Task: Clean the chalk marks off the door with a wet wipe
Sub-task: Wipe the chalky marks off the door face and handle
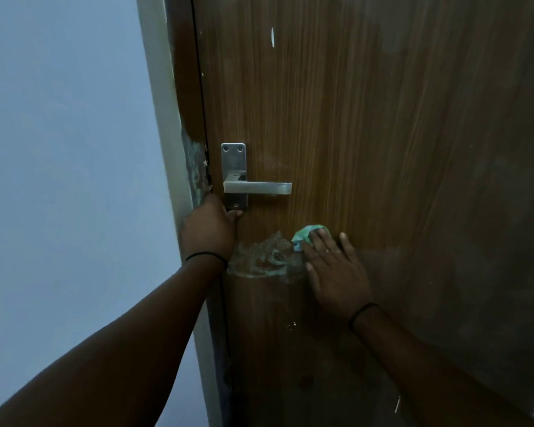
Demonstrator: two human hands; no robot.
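A brown wooden door fills the right side of the view. A smeared greenish-white chalk patch lies on it below the handle. My right hand lies flat against the door just right of the patch, pressing a crumpled green wet wipe under its fingertips. My left hand grips the door's left edge just below the lock plate, fingers curled round the edge. More greenish smears mark the frame beside the lock.
A steel lever handle on a steel plate sticks out above both hands. A pale wall and the light door frame stand to the left. A small white mark sits high on the door.
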